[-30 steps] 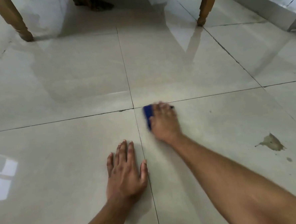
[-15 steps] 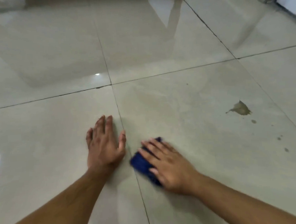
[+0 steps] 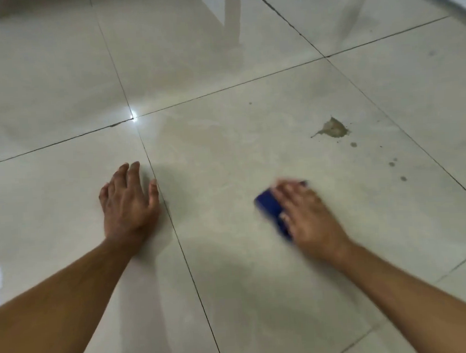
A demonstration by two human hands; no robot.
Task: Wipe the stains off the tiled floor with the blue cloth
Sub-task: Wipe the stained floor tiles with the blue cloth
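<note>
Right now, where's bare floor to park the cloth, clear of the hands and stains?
Free: the tile patch between the left hand and the blue cloth, and the near stretch between both forearms. Far tiles past the grout cross are also bare. Crowded: right of the right hand, around the brown stain and its specks.

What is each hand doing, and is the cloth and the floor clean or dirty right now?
Left hand: empty, pressed flat on the floor, fingers spread.
Right hand: pressed flat on the blue cloth, blurred.
Blue cloth: flat on the floor, mostly covered by the hand; its cleanliness cannot be told.
Brown stain: not wiped, beyond the cloth.
Small spots: not wiped.
Tiled floor: glossy, smeared where the cloth works.
</note>
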